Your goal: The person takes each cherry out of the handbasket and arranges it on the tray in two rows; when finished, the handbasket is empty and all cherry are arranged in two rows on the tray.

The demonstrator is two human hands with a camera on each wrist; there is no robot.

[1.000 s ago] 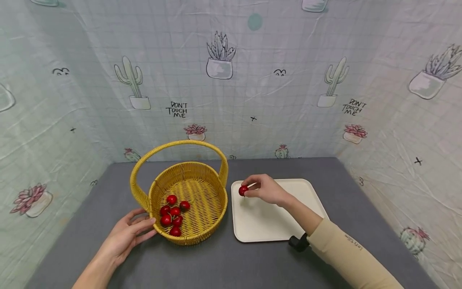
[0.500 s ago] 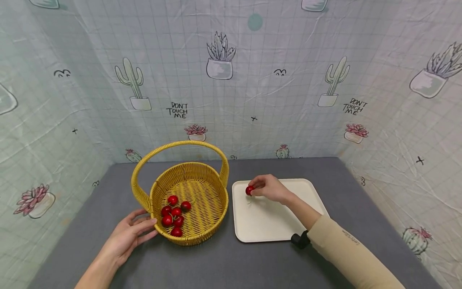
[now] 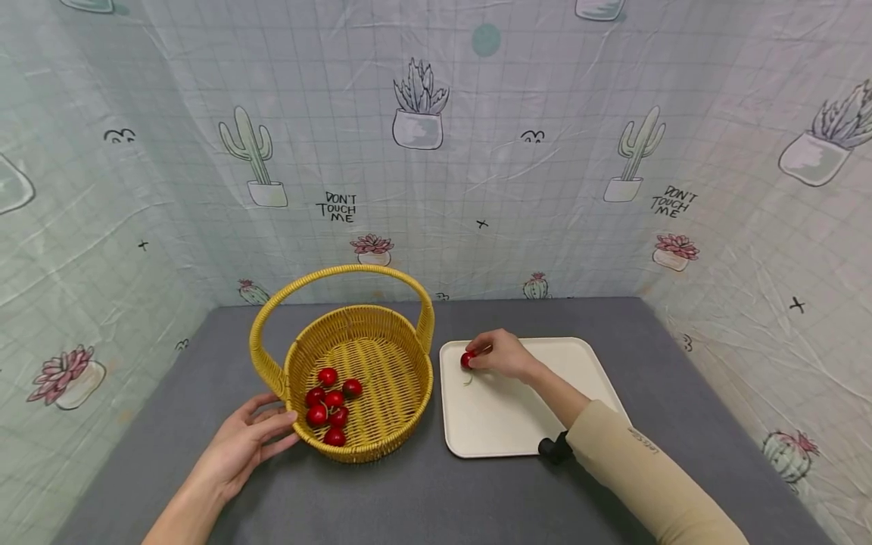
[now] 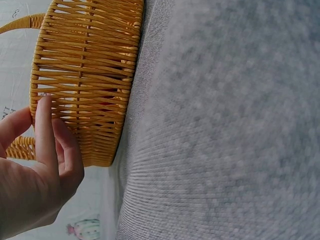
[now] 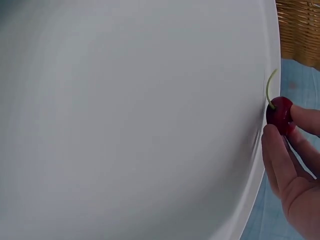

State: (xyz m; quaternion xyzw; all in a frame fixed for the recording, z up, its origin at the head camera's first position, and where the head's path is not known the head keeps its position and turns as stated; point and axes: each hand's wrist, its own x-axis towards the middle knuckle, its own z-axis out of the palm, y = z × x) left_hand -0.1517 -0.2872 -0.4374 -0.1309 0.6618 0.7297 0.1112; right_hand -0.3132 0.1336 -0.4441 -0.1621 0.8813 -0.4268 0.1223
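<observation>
At the left of the table, a yellow woven basket (image 3: 371, 405) with an arched handle holds several red cherries (image 3: 334, 399), gathered toward its left side. My left hand (image 3: 238, 443) grips the basket's left rim, thumb over the edge and fingers along the outer wall; in the left wrist view the fingers (image 4: 46, 130) lie against the weave. Over the left part of a cream tray (image 3: 524, 424), my right hand (image 3: 504, 354) pinches one cherry (image 5: 280, 115) between thumb and fingertips. Its thin green stem points away from the hand.
The basket and tray stand side by side on a grey table (image 3: 409, 499), with a narrow gap between them. A cloth backdrop (image 3: 477, 174) with plant drawings closes off the back and sides. A black strap piece (image 3: 555, 448) sits at my right wrist.
My right hand, with the cherry, has shifted slightly right over the tray, then a little back left. The left hand keeps its place on the basket rim.
</observation>
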